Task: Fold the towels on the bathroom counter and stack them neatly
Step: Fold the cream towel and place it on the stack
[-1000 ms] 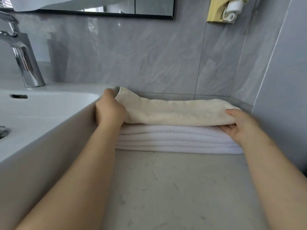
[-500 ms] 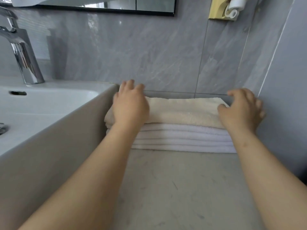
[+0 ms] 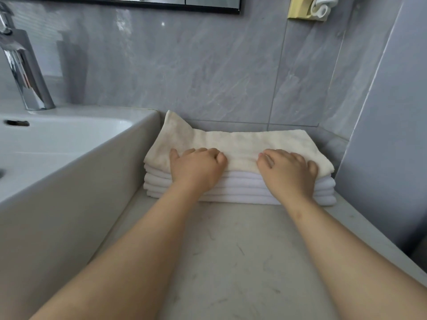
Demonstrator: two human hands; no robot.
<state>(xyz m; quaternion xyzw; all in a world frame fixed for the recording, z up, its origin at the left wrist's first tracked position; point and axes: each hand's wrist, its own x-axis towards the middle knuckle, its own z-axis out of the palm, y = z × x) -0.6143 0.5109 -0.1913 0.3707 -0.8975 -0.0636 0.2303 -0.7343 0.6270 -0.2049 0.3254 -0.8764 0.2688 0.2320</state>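
Observation:
A folded cream towel (image 3: 242,142) lies on top of a stack of folded white towels (image 3: 242,189), set against the back wall in the counter's corner. Its back-left corner sticks up against the tiles. My left hand (image 3: 196,168) rests on the cream towel's front edge left of the middle, fingers bent down onto the cloth. My right hand (image 3: 287,172) rests the same way right of the middle. Neither hand visibly pinches the cloth. Both wrists hide part of the stack's front.
The pale marble counter (image 3: 231,262) stretches in front of the stack. A white sink basin (image 3: 69,162) with a chrome faucet (image 3: 25,72) rises at the left, its wall touching the stack. Grey tiled walls (image 3: 390,135) close the back and right. A yellow holder (image 3: 300,8) hangs above.
The cream towel came down flat onto the white stack. Both hands moved from its two ends towards the middle of its front edge.

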